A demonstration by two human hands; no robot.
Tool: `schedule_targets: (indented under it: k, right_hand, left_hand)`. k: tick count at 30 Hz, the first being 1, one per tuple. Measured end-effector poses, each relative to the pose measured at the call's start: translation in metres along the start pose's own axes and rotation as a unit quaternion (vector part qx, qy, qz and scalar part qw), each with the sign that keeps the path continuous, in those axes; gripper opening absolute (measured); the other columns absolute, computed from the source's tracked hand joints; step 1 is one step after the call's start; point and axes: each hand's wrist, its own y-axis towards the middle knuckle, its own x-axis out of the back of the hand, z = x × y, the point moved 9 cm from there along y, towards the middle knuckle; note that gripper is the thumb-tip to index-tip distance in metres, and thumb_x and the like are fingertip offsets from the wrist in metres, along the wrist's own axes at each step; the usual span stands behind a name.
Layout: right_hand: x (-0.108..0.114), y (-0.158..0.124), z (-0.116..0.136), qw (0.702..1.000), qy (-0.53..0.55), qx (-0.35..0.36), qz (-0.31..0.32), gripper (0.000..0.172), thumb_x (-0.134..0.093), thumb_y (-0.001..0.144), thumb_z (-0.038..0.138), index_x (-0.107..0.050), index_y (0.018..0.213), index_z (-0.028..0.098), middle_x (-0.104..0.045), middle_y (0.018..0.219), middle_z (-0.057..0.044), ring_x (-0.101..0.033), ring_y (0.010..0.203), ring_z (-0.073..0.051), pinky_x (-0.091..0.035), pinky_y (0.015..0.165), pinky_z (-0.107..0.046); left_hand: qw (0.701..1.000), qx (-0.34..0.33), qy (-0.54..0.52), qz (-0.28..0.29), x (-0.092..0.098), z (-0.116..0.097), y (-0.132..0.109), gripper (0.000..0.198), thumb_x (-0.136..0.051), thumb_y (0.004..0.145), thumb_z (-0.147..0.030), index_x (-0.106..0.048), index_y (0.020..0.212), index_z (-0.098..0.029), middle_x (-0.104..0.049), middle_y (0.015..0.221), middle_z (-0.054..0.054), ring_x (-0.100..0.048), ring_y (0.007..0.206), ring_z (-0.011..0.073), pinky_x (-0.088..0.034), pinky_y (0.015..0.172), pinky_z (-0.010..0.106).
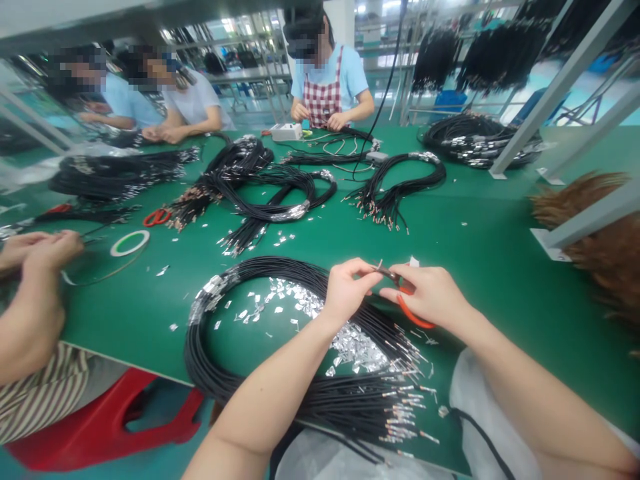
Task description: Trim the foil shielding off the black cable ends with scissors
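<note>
Green surface (500, 247) carries a looped bundle of black cables (350, 399), passing under the left forearm. Right hand (437, 293) grips orange-handled scissors (415, 318), blades beside the left hand (346, 288), which pinches a thin piece (379, 264), identity unclear. Silver scraps (357, 350) lie inside the loop.

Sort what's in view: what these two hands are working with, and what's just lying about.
In use, it seems:
scissors, in the right hand
thin piece, pinched in the left hand
front cable bundle, below both hands

Apparently just lying about:
silver scraps
white ring
other scissors, beyond the ring
</note>
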Motion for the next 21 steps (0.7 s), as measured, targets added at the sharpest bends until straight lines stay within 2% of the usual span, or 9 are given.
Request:
schedule_targets:
  k: [5, 9, 12, 15, 17, 19, 21]
  right_hand:
    - [-0.003, 0.002, -0.005, 0.999, 0.046, 0.006, 0.012, 0.038, -0.056, 0.079, 0.053, -0.068, 0.095, 0.02, -0.063, 0.06, -0.001, -0.055, 0.053, -0.015, -0.034, 0.053, -0.024]
    - [-0.004, 0.006, -0.019, 0.998, 0.067, -0.003, 0.012, 0.037, -0.06, 0.076, 0.051, -0.07, 0.092, 0.019, -0.059, 0.054, 0.001, -0.051, 0.047, -0.014, -0.034, 0.05, -0.024]
    - [0.009, 0.004, -0.021, 0.993, 0.107, 0.012, -0.056, 0.032, -0.061, 0.077, 0.046, -0.067, 0.092, 0.018, -0.061, 0.058, 0.0, -0.051, 0.049, -0.014, -0.039, 0.052, -0.026]
    - [0.033, -0.005, -0.001, 0.968, 0.15, 0.116, -0.163, 0.017, -0.054, 0.085, 0.028, -0.063, 0.097, 0.02, -0.067, 0.083, -0.006, -0.059, 0.072, -0.017, -0.046, 0.067, -0.03]
    - [0.04, -0.014, 0.022, 0.951, 0.119, 0.216, -0.188, 0.018, -0.046, 0.087, 0.017, -0.061, 0.096, 0.02, -0.067, 0.093, -0.008, -0.058, 0.085, -0.019, -0.045, 0.075, -0.033]
    - [0.039, -0.021, 0.041, 0.939, 0.058, 0.284, -0.183, 0.021, -0.042, 0.087, 0.011, -0.062, 0.092, 0.018, -0.066, 0.087, -0.009, -0.055, 0.082, -0.019, -0.044, 0.071, -0.033]
    - [0.036, -0.025, 0.051, 0.936, -0.005, 0.306, -0.171, 0.023, -0.04, 0.089, 0.011, -0.062, 0.085, 0.016, -0.063, 0.074, -0.008, -0.05, 0.071, -0.018, -0.04, 0.063, -0.03]
  left_hand:
    - [0.998, -0.04, 0.038, -0.004, 0.001, -0.008, -0.001, 0.01, -0.067, 0.064, -0.021, -0.063, 0.057, -0.015, -0.056, 0.06, -0.002, -0.049, 0.05, 0.0067, -0.043, 0.043, 0.018]
    - [0.998, -0.041, 0.012, -0.036, 0.012, -0.009, 0.002, 0.009, -0.068, 0.066, -0.024, -0.066, 0.064, -0.016, -0.06, 0.065, -0.002, -0.047, 0.044, 0.0047, -0.039, 0.042, 0.019]
    - [0.999, -0.032, 0.006, -0.034, 0.014, -0.009, 0.003, 0.011, -0.068, 0.066, -0.027, -0.066, 0.066, -0.016, -0.061, 0.064, -0.002, -0.043, 0.041, 0.0039, -0.035, 0.041, 0.019]
    - [0.999, -0.016, 0.042, 0.021, 0.0, -0.006, 0.001, 0.011, -0.068, 0.064, -0.026, -0.065, 0.061, -0.015, -0.058, 0.057, -0.002, -0.044, 0.044, 0.0059, -0.034, 0.043, 0.02]
    - [0.996, -0.022, 0.072, 0.055, -0.01, -0.006, -0.002, 0.011, -0.068, 0.062, -0.024, -0.064, 0.057, -0.015, -0.058, 0.055, -0.001, -0.047, 0.05, 0.0081, -0.036, 0.048, 0.021]
    - [0.992, -0.031, 0.093, 0.077, -0.018, -0.007, -0.005, 0.013, -0.067, 0.063, -0.023, -0.062, 0.055, -0.014, -0.058, 0.054, -0.001, -0.048, 0.053, 0.0094, -0.038, 0.053, 0.022]
    - [0.988, -0.03, 0.117, 0.092, -0.022, -0.005, -0.007, 0.013, -0.065, 0.064, -0.021, -0.06, 0.055, -0.014, -0.057, 0.054, -0.001, -0.047, 0.054, 0.0094, -0.037, 0.054, 0.022]
